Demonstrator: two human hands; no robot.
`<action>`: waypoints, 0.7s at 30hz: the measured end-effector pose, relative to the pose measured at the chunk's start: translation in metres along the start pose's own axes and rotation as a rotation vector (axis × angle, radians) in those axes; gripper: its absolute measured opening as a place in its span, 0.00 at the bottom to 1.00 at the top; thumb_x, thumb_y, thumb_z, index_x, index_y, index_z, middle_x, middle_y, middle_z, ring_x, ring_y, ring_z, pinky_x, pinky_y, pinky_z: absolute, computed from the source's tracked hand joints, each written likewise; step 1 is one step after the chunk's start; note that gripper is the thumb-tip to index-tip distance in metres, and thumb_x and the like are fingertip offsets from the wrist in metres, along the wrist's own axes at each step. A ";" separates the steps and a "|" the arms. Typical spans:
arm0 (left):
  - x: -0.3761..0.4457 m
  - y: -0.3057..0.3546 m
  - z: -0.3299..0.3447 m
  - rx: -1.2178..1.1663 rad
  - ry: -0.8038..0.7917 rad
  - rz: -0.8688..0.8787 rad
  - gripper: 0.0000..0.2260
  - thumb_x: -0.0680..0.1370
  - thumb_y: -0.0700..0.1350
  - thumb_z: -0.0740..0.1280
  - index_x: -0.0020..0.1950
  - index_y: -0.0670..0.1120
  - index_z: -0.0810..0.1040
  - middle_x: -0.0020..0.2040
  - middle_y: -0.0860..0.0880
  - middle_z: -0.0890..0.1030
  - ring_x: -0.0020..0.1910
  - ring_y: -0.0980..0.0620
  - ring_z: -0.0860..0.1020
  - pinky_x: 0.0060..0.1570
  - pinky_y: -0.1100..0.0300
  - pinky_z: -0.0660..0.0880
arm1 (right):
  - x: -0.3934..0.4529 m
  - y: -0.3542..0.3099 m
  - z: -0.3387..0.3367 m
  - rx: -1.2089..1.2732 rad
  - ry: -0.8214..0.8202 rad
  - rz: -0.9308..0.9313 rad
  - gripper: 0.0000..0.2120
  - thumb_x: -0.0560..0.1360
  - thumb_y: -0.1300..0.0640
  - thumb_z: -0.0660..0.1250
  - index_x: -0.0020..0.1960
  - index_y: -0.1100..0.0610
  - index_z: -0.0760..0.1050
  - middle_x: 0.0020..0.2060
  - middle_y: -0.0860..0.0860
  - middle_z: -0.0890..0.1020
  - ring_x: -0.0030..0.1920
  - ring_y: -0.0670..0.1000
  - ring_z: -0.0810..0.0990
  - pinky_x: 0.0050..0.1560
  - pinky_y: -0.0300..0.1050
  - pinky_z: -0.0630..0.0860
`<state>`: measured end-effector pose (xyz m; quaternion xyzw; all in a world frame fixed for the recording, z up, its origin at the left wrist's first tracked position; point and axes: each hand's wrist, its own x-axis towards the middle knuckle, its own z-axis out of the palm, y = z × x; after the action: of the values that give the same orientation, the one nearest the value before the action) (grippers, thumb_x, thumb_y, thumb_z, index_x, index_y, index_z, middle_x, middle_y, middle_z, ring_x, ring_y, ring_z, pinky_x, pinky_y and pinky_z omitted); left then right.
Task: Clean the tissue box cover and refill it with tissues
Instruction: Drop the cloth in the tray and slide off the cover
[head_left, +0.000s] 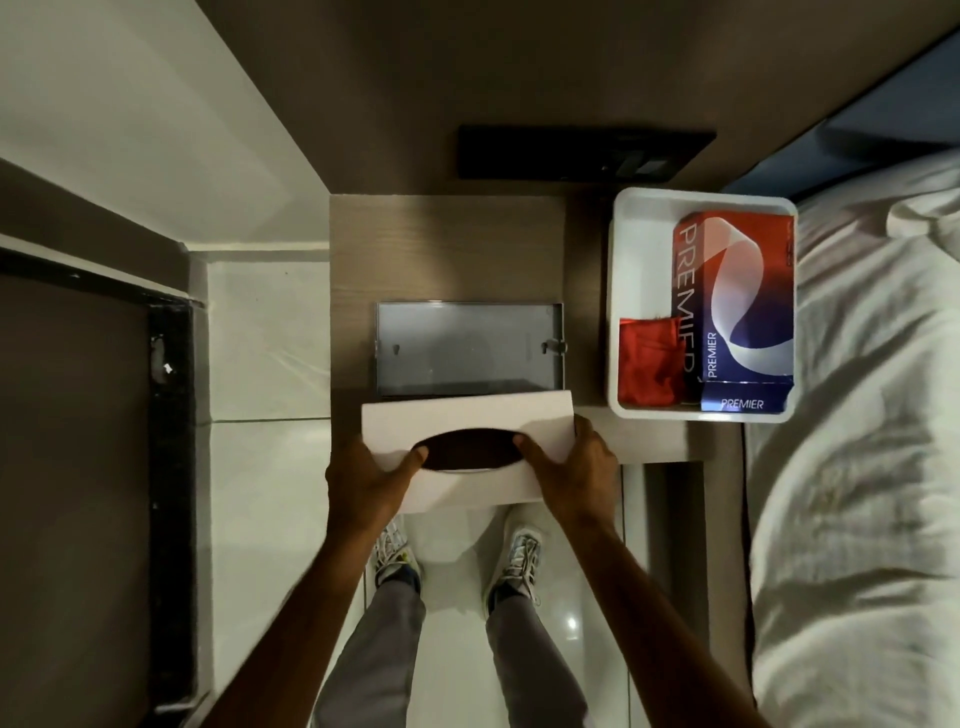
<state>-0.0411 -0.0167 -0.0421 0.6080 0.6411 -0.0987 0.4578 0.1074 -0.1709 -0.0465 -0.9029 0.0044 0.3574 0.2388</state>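
Cover: white rectangular tissue box cover (467, 452) with dark oval slot, at tabletop (467, 249) front edge | left hand (371, 478) and right hand (574, 462) both grasping its ends | grey base plate (467, 348) lay detached behind | red-and-blue tissue carton (737, 296) unopened in white tray (621, 291), right edge | judged: refill not yet done; cleaning unclear

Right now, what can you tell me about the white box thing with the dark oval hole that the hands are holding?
The white rectangular tissue box cover looks smooth and plain, with one dark oval opening in its upper face. It is held a little tilted over the near edge of the brown wooden bedside table, just in front of a flat grey tray-like panel. The left hand and right hand grip its two ends, thumbs at the opening's rim.
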 end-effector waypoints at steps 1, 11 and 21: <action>0.002 0.000 0.003 0.010 0.017 0.009 0.28 0.71 0.53 0.79 0.66 0.43 0.76 0.63 0.40 0.81 0.64 0.39 0.79 0.60 0.52 0.79 | 0.002 0.001 0.002 0.000 0.015 -0.004 0.35 0.70 0.44 0.78 0.71 0.58 0.71 0.64 0.58 0.79 0.64 0.58 0.78 0.62 0.50 0.76; 0.012 -0.005 0.014 0.098 0.082 0.043 0.33 0.73 0.54 0.76 0.72 0.40 0.71 0.69 0.37 0.78 0.69 0.34 0.76 0.66 0.41 0.76 | 0.000 0.006 0.013 0.000 0.096 -0.030 0.36 0.71 0.41 0.77 0.73 0.56 0.71 0.66 0.55 0.77 0.65 0.58 0.76 0.63 0.56 0.78; 0.020 0.000 0.011 0.183 0.057 0.023 0.31 0.72 0.58 0.76 0.68 0.41 0.74 0.65 0.38 0.79 0.67 0.34 0.75 0.61 0.43 0.77 | 0.008 0.000 0.009 -0.053 0.064 0.035 0.34 0.72 0.42 0.76 0.69 0.59 0.73 0.63 0.58 0.79 0.64 0.59 0.78 0.63 0.56 0.78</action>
<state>-0.0326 -0.0109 -0.0623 0.6571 0.6353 -0.1345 0.3828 0.1079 -0.1653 -0.0573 -0.9196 0.0184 0.3327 0.2083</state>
